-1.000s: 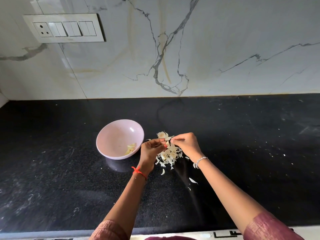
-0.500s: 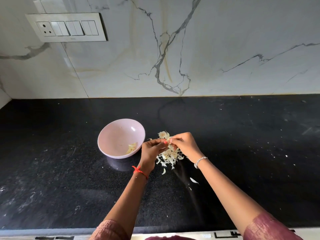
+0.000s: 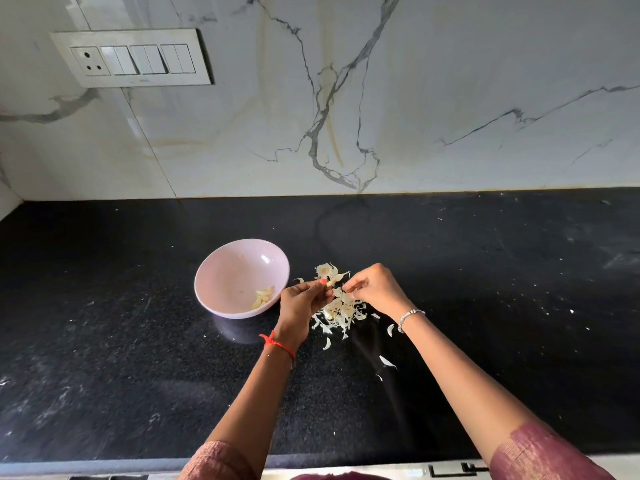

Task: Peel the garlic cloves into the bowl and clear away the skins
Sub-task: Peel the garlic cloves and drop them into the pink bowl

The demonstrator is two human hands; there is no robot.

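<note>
A pale pink bowl (image 3: 225, 268) stands on the black counter, with a few peeled garlic cloves (image 3: 262, 296) lying low on its right side. Just right of the bowl, my left hand (image 3: 300, 303) pinches a small garlic clove (image 3: 330, 283) at its fingertips. My right hand (image 3: 375, 289) is a little apart from it, fingers curled and pinching a bit of skin near the clove. Under both hands lies a heap of papery garlic skins (image 3: 341, 311). A garlic root end (image 3: 324, 270) sits at the far side of the heap.
Loose skin flakes (image 3: 387, 362) are scattered on the black granite counter (image 3: 485, 306) toward me. A marble backsplash rises behind, with a switch panel (image 3: 133, 58) at upper left. The counter's front edge (image 3: 104, 467) runs along the bottom.
My hands, which were close together on the clove, have drawn slightly apart, the right one moving to the right. The bowl and skin heap have not moved.
</note>
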